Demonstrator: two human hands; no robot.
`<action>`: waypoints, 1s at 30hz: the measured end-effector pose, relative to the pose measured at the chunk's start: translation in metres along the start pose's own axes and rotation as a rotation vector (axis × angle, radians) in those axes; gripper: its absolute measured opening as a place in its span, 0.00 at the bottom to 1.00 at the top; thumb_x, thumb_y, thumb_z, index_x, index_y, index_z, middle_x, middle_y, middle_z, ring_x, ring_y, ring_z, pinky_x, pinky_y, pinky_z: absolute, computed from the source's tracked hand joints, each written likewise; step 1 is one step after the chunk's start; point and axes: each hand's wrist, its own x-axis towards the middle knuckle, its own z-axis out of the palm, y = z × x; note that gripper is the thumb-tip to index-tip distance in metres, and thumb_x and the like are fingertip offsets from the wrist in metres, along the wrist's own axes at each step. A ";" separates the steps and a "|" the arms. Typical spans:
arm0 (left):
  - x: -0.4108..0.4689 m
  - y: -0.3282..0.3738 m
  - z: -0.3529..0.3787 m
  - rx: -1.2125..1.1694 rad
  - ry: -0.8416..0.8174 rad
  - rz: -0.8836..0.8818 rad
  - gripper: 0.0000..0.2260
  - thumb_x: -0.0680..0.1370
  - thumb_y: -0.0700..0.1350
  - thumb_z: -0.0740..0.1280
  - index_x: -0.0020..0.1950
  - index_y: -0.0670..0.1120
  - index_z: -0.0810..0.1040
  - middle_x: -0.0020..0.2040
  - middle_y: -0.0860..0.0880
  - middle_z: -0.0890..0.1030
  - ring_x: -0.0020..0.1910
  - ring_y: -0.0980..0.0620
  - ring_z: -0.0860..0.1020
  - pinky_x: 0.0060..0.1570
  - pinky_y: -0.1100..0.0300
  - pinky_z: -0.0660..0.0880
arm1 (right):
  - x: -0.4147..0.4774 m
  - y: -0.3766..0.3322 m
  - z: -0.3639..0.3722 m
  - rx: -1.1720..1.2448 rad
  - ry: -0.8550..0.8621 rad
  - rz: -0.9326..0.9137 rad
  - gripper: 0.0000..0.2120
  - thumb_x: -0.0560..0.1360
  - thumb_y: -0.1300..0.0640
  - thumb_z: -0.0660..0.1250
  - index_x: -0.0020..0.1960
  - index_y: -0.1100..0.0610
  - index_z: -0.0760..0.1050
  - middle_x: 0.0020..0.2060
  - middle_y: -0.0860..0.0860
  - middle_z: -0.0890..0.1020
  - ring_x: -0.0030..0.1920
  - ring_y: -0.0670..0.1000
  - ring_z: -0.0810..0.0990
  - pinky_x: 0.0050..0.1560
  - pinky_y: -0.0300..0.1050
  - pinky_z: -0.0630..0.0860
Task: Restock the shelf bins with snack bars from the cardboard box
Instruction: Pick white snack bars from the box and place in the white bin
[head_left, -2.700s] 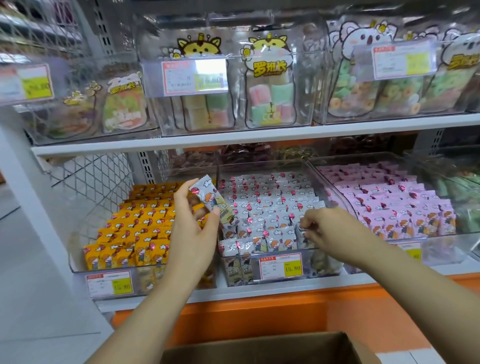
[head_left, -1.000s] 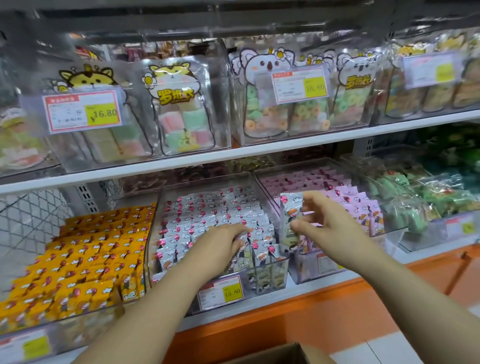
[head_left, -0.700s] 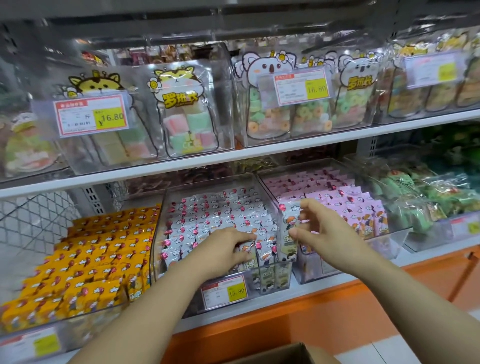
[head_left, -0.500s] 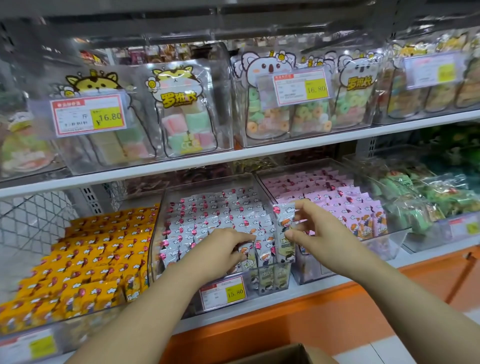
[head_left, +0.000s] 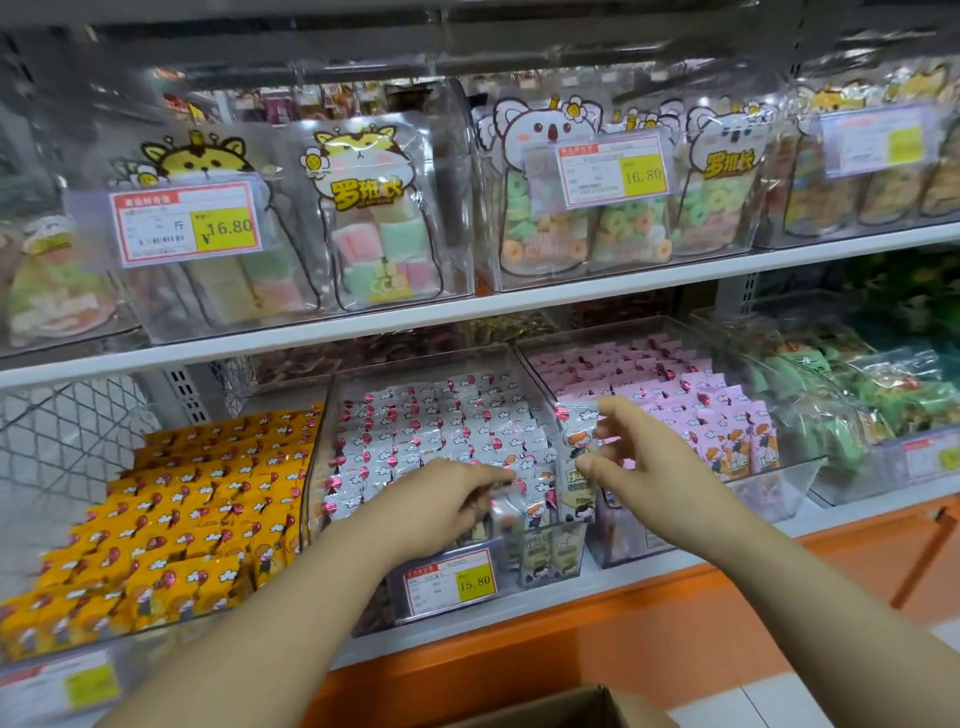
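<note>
My right hand (head_left: 649, 467) pinches a snack bar (head_left: 574, 447) upright at the bin's (head_left: 318, 467) front-right corner; my left hand (head_left: 436, 504) touches the front bars, grip unclear.

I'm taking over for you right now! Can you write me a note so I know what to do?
Right hand: pinches one white snack bar upright at the front right corner of the middle bin.
Left hand: rests on that bin's front row; grip unclear.
Done: bin looks nearly full.
Left: slot this bar in, then fetch more from the cardboard box below.
</note>
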 end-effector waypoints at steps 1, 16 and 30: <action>0.000 -0.002 0.002 0.025 0.028 0.007 0.24 0.80 0.39 0.59 0.72 0.60 0.67 0.39 0.59 0.74 0.32 0.60 0.71 0.32 0.65 0.68 | -0.001 -0.001 0.000 -0.005 -0.003 -0.009 0.18 0.77 0.58 0.65 0.62 0.46 0.64 0.47 0.42 0.72 0.42 0.41 0.75 0.39 0.31 0.72; -0.003 0.008 0.004 0.231 -0.030 0.055 0.22 0.80 0.42 0.61 0.74 0.55 0.62 0.64 0.49 0.76 0.57 0.48 0.76 0.54 0.56 0.74 | 0.001 -0.007 0.004 -0.031 -0.029 -0.037 0.16 0.77 0.59 0.65 0.57 0.43 0.63 0.46 0.42 0.74 0.46 0.43 0.76 0.41 0.24 0.70; 0.000 0.006 -0.010 -0.191 0.178 -0.107 0.12 0.82 0.51 0.57 0.64 0.51 0.69 0.35 0.57 0.73 0.28 0.60 0.69 0.24 0.68 0.60 | 0.000 -0.008 0.005 -0.054 -0.021 -0.003 0.18 0.78 0.59 0.64 0.65 0.51 0.65 0.47 0.38 0.70 0.44 0.39 0.73 0.40 0.21 0.68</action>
